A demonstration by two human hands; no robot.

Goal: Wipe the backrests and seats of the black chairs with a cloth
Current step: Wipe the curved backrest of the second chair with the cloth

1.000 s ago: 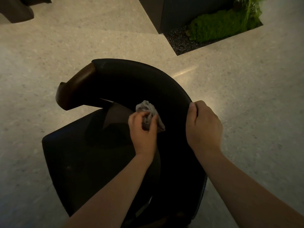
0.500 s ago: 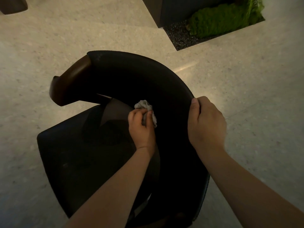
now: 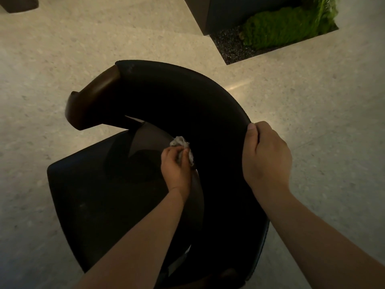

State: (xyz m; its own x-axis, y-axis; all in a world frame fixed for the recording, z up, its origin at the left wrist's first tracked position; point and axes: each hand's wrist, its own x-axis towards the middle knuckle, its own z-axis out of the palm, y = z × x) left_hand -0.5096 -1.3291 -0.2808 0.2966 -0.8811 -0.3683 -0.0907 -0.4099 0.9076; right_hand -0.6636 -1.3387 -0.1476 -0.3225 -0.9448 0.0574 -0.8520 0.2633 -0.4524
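A: Why is the right grip (image 3: pixel 266 155) curled over the top edge of the backrest (image 3: pixel 187 101), right of centre?
B: Likely to steady the black chair (image 3: pixel 227 215) against the rubbing.
A: And the cloth (image 3: pixel 183 145)?
B: It's bunched in the left grip (image 3: pixel 177 166) at mid-frame, pressed to the backrest's inner face just above the seat (image 3: pixel 93 195).

Pale speckled floor (image 3: pixel 62 59) under dim, warm light, with one soft glint (image 3: pixel 239 87) streaking it. At top right a sunken bed holds green moss (image 3: pixel 281 26) and dark gravel (image 3: pixel 231 46) beside a dark block (image 3: pixel 218 11) — dark furniture (image 3: pixel 18 4) clips the top-left corner.
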